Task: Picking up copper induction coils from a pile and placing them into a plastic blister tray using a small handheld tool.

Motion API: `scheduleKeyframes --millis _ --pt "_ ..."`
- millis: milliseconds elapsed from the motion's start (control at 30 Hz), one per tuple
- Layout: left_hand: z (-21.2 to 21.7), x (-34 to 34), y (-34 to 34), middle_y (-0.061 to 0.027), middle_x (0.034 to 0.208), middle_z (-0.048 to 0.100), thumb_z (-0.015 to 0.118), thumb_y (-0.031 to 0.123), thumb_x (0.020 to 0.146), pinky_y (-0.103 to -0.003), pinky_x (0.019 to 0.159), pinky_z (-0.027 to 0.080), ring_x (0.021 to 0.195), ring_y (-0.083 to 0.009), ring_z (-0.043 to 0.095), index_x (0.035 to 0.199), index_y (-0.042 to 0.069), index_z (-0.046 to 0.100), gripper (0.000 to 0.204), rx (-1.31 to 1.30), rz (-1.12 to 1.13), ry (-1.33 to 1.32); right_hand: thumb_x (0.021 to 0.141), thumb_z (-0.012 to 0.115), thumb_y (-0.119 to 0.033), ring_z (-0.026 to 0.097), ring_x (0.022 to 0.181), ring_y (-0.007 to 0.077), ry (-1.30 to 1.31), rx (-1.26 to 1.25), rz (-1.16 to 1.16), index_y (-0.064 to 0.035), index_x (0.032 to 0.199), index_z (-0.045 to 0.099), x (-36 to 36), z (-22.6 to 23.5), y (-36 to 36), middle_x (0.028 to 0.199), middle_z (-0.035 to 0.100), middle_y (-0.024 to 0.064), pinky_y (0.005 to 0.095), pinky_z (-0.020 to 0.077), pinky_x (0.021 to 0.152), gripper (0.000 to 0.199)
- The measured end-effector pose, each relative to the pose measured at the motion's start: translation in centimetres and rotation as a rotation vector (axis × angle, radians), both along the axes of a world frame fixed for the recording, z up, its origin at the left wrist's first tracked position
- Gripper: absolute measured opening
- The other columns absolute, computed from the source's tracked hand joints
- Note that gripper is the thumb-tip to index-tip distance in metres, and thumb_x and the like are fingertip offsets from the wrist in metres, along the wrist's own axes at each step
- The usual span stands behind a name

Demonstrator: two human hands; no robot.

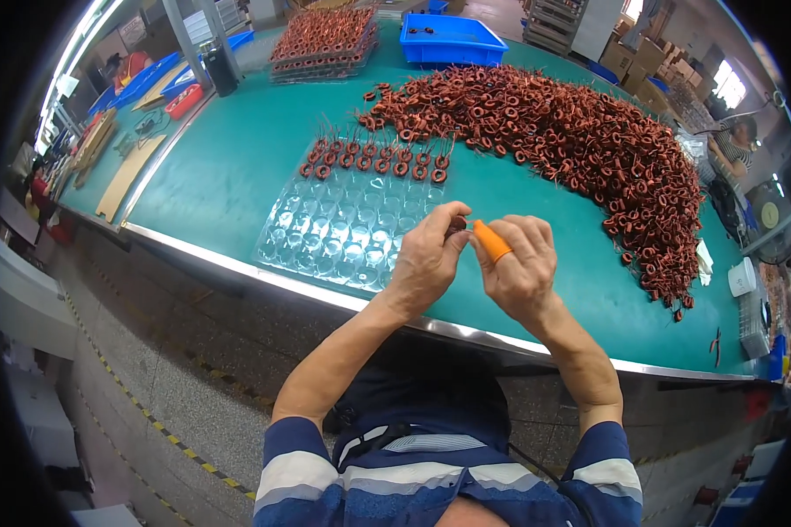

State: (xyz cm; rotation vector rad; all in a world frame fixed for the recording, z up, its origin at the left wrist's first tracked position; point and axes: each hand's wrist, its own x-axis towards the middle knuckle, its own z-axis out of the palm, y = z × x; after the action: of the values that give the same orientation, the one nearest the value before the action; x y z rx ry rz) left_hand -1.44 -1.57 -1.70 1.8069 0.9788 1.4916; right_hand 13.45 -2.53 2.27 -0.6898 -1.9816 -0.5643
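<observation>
Between the thumb and fingers of my left hand point(424, 256) is a small dark red toroidal coil point(456, 226), mostly covered by the fingertips. My right hand point(525, 263) is pinched closed right beside the coil. An orange finger cot point(492, 242) covers one of its fingers, and whatever its fingertips grip is too small to make out. Beyond my left hand lies a clear plastic blister tray point(325, 230) with round pockets. Its far rows hold copper-red coils point(382, 164) with wire leads standing up, while the nearer pockets have none.
A large heap of loose coils point(554, 123) curves along the right side of the green table point(211, 189). Stacked filled trays point(323, 44) and a blue bin point(453, 42) stand at the back. Pliers point(716, 348) and a white cup-like container point(742, 277) sit near the right edge.
</observation>
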Motion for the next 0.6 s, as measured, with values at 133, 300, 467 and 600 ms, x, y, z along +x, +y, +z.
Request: scheduleKeyframes --millis 133,300,467,600 --pt "0.3 -1.1 -0.1 -0.006 0.085 0.061 0.056 0.005 0.094 -0.025 0.051 0.045 0.06 -0.0088 0.056 0.111 0.001 0.053 0.018 -0.316 -0.31 -0.245 0.08 0.072 -0.008 0.062 0.079 0.0246 0.194 -0.37 0.015 0.0 0.09 0.068 1.2 -0.4 0.0 0.089 0.066 0.0088 0.0342 0.0471 0.072 0.013" --pt "1.0 -1.5 -0.3 -0.0019 0.079 0.056 0.054 0.009 0.096 -0.023 0.049 0.043 0.059 -0.008 0.054 0.11 0.003 0.049 0.015 -0.414 -0.484 -0.388 0.086 0.069 -0.014 0.061 0.084 0.0191 0.492 -0.843 0.134 -0.0044 0.092 0.072 1.3 -0.5 0.4 0.088 0.065 0.0055 0.0284 0.0487 0.072 0.012" --pt "1.7 -1.8 0.0 0.0013 0.073 0.047 0.052 0.015 0.099 -0.021 0.049 0.039 0.057 -0.0074 0.05 0.105 0.005 0.049 0.012 -0.473 -0.372 -0.23 0.086 0.069 -0.015 0.059 0.088 0.0185 0.431 -0.685 0.12 -0.005 0.095 0.073 0.9 -1.5 0.6 0.092 0.063 0.0058 0.0293 0.0479 0.073 0.014" --pt "1.2 -0.6 0.2 0.0019 0.069 0.046 0.052 0.013 0.098 -0.021 0.046 0.036 0.055 -0.0068 0.048 0.103 0.005 0.049 0.01 -0.381 -0.288 -0.269 0.089 0.067 -0.018 0.058 0.086 0.0153 0.655 -0.946 0.234 -0.0039 0.095 0.073 1.2 -2.2 1.5 0.092 0.063 0.0039 0.0274 0.0464 0.074 0.016"
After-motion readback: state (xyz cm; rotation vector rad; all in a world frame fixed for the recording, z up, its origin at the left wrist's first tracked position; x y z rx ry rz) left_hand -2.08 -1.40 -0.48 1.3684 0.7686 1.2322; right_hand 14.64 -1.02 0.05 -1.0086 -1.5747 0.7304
